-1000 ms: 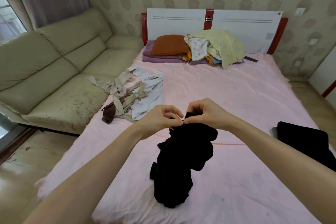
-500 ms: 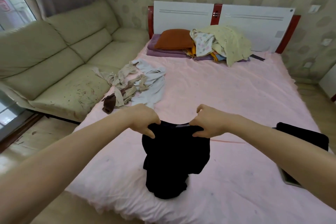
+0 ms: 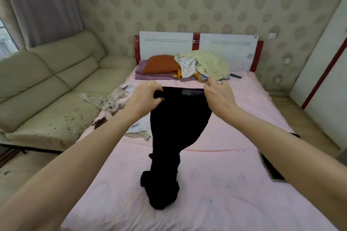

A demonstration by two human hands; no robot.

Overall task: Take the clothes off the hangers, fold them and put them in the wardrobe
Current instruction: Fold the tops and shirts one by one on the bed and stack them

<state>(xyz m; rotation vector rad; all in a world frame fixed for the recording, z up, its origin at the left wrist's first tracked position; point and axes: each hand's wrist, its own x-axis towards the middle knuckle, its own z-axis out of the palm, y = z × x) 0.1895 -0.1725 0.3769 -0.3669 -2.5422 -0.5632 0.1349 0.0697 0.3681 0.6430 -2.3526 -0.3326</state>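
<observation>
Black trousers held up by the waistband, legs bunched on the bed

My left hand [image 3: 145,97] clutches one end of the waistband of the black trousers [image 3: 178,124]; my right hand [image 3: 218,95] pinches the other, with some fingers loose — that corner could slip, I think, and the heaped legs may fold crooked on the pink sheet [image 3: 234,184]. The beige clothes [image 3: 110,100] just to the left and a dark garment [image 3: 270,167] at the right edge crowd the spot where I'd lay them flat.
</observation>
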